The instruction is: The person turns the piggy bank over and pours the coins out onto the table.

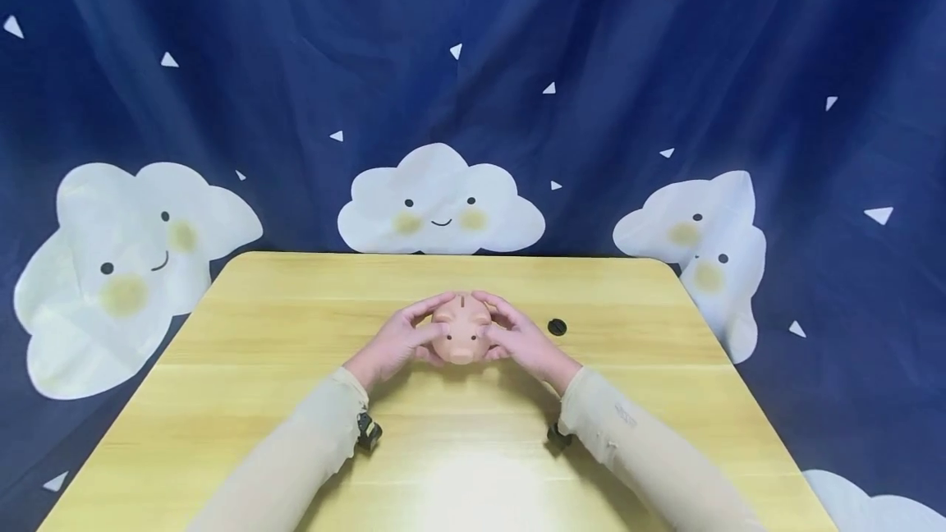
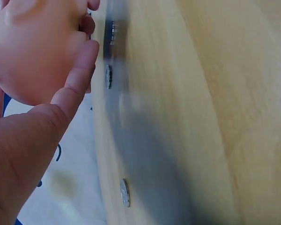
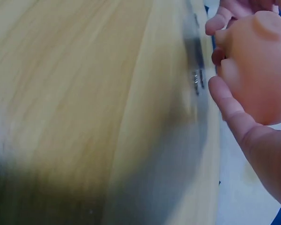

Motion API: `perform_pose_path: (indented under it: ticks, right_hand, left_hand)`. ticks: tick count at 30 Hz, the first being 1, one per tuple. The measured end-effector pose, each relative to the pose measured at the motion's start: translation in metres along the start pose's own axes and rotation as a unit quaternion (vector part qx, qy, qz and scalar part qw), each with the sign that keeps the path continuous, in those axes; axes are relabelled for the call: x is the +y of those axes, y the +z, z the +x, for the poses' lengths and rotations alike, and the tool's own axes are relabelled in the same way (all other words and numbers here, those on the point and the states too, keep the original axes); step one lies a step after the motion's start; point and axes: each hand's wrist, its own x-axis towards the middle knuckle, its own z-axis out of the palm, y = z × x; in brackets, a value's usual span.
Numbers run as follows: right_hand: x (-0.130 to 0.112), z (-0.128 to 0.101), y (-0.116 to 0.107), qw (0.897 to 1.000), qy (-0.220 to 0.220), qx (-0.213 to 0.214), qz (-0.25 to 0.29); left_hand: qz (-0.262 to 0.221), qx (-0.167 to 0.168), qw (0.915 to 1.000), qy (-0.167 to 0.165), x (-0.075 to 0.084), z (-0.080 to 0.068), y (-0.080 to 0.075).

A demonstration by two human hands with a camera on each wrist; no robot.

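A pink piggy bank (image 1: 461,323) is held between both hands over the table, its snout towards me and its coin slot on top. My left hand (image 1: 399,341) grips one side and my right hand (image 1: 530,345) the other, thumbs near the eyes. In the left wrist view the piggy bank (image 2: 40,51) is off the tabletop, with coins (image 2: 125,192) lying on the wood below. The right wrist view shows the piggy bank (image 3: 264,70) raised too, beside blurred coins (image 3: 196,83). From the head view the piggy bank and hands hide those coins.
A small black round plug (image 1: 557,327) lies on the wooden table (image 1: 296,294), right of the right hand. Behind the table's far edge hangs a dark blue curtain (image 1: 355,31) with white clouds. Dark wrist cameras (image 1: 368,432) sit under the sleeves.
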Motion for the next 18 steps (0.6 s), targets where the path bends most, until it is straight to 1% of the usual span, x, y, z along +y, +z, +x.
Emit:
perform_pose_path:
  ticks: [3,7,15,18]
  right_hand:
    - [0.007,0.004,0.0,1.0,-0.011,-0.001,0.012]
    - [0.011,0.006,0.001,1.0,-0.003,-0.012,0.023]
    - [0.01,0.008,0.002,0.999,-0.001,-0.025,0.027]
    - [0.009,0.009,0.002,0.999,0.0,-0.03,0.024]
  left_hand:
    - [0.004,0.008,1.0,0.0,-0.004,0.002,-0.002]
    - [0.005,0.003,0.9999,-0.008,-0.008,0.001,-0.004]
    - [0.004,0.003,1.0,-0.005,-0.009,-0.001,-0.006]
    - [0.0,0.001,0.9999,-0.01,-0.011,-0.002,-0.008]
